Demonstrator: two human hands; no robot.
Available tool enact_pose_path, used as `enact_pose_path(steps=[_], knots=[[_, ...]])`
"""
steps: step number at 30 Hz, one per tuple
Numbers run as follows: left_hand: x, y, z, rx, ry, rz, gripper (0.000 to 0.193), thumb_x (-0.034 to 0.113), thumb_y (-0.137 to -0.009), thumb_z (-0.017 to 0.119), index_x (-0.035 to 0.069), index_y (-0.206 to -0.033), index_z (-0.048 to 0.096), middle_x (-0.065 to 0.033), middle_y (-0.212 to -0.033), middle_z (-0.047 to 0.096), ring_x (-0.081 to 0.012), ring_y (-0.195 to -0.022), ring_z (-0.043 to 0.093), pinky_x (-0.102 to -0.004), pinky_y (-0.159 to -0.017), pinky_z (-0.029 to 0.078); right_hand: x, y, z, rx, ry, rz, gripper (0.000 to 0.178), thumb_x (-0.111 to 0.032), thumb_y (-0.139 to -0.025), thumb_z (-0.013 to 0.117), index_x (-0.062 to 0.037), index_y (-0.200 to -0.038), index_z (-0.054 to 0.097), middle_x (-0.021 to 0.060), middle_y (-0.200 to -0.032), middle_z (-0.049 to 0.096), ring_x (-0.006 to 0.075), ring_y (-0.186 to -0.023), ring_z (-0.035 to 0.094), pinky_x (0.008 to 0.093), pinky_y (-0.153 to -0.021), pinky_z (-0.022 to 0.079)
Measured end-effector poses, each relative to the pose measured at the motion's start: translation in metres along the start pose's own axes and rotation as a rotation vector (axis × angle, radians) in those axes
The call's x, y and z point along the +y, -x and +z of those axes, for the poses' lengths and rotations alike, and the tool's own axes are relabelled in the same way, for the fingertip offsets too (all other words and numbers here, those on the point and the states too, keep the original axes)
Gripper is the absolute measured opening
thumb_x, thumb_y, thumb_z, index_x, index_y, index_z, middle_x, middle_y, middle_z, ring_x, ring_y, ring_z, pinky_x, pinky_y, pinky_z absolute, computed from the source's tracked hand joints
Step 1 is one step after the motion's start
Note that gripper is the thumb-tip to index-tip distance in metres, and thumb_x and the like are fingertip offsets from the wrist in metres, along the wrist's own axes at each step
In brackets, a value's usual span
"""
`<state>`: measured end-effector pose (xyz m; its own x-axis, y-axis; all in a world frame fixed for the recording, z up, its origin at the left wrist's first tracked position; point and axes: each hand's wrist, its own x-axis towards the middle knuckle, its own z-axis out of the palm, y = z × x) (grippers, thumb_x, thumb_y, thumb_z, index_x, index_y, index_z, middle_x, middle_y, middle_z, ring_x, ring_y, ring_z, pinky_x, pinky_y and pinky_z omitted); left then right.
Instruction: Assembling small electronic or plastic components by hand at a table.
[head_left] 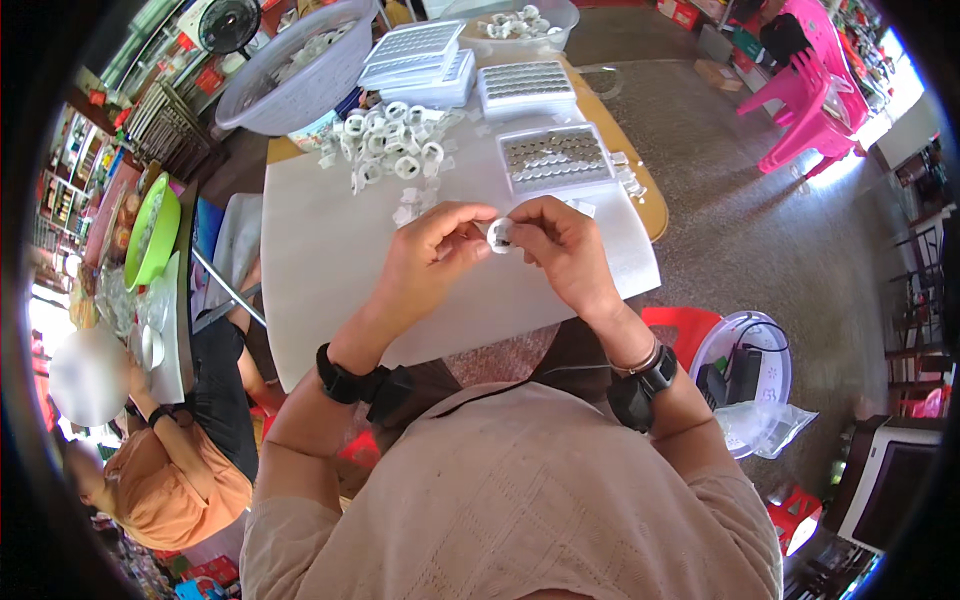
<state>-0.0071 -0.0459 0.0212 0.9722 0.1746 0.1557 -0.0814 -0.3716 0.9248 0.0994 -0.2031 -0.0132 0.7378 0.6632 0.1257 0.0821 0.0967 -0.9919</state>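
Above the white-covered table (pixel 320 270), my two hands meet around a small white plastic ring-shaped part (pixel 499 236) with a dark centre. My left hand (pixel 432 255) pinches its left edge between thumb and fingertips. On the other side, the thumb and index finger of my right hand (pixel 565 250) press on the part, covering its right edge. Just beyond my right hand lies a white tray (pixel 557 187) with rows of small round greyish pieces. A loose pile of similar white ring parts (pixel 390 140) sits farther off to the left, with small translucent bits around it.
Behind stand another filled tray (pixel 528 92), a stack of white trays (pixel 418 58), a large grey basin (pixel 300 70) and a clear tub (pixel 515 25). A co-worker in an orange top (pixel 180 485) sits at left. A purple-rimmed basin (pixel 785 345) is at my right, near a red stool (pixel 680 325).
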Motion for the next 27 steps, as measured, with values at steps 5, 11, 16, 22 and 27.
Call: enact_pose_path(steps=[5, 11, 16, 22, 27], knots=[[-0.024, -0.011, 0.019, -0.015, 0.274, -0.049, 0.033, 0.004, -0.091, 0.057, -0.001, -0.124, 0.053, -0.0056, -0.104, 0.060, -0.0124, -0.090, 0.059, -0.0278, -0.082, 0.050, 0.002, 0.001, 0.000, 0.078, -0.186, 0.137, 0.011, -0.008, -0.088, 0.060, 0.0010, -0.093, 0.059, 0.0018, -0.073, 0.060, 0.0061, -0.058, 0.051, 0.0205, -0.052, 0.040], [-0.031, -0.031, 0.024, -0.110, 0.501, -0.109, 0.031, 0.012, -0.093, 0.057, 0.001, -0.122, 0.055, -0.0051, -0.100, 0.061, -0.0128, -0.092, 0.058, -0.0288, -0.082, 0.050, -0.004, -0.004, -0.021, 0.101, 0.012, 0.133, 0.013, -0.011, -0.090, 0.060, 0.0004, -0.095, 0.059, 0.0020, -0.072, 0.059, 0.0078, -0.060, 0.053, 0.0223, -0.054, 0.042], [-0.044, -0.040, 0.029, -0.162, 0.873, -0.130, 0.028, 0.015, -0.092, 0.060, 0.003, -0.118, 0.058, -0.0054, -0.101, 0.063, -0.0130, -0.089, 0.059, -0.0276, -0.080, 0.050, 0.005, -0.037, -0.071, 0.430, 0.854, -0.430, 0.017, -0.003, -0.081, 0.060, -0.0050, -0.096, 0.068, 0.0116, -0.087, 0.060, 0.0284, -0.079, 0.059, 0.0367, -0.069, 0.047], [-0.052, -0.038, 0.028, -0.279, 0.899, -0.205, 0.031, 0.016, -0.090, 0.062, 0.004, -0.117, 0.059, -0.0078, -0.108, 0.064, -0.0124, -0.092, 0.060, -0.0245, -0.077, 0.050, 0.004, -0.044, -0.070, 0.275, 1.284, -0.507, 0.023, 0.001, -0.078, 0.058, -0.0099, -0.095, 0.069, 0.0056, -0.094, 0.056, 0.0270, -0.090, 0.052, 0.0378, -0.076, 0.041], [-0.057, -0.038, 0.026, -0.287, 0.981, -0.231, 0.031, 0.015, -0.090, 0.062, 0.003, -0.119, 0.058, -0.0084, -0.111, 0.063, -0.0127, -0.094, 0.061, -0.0248, -0.078, 0.051, 0.005, -0.050, -0.071, 0.324, 1.098, -0.477, 0.021, 0.001, -0.076, 0.059, -0.0087, -0.092, 0.069, 0.0065, -0.090, 0.059, 0.0270, -0.087, 0.054, 0.0371, -0.077, 0.042]])
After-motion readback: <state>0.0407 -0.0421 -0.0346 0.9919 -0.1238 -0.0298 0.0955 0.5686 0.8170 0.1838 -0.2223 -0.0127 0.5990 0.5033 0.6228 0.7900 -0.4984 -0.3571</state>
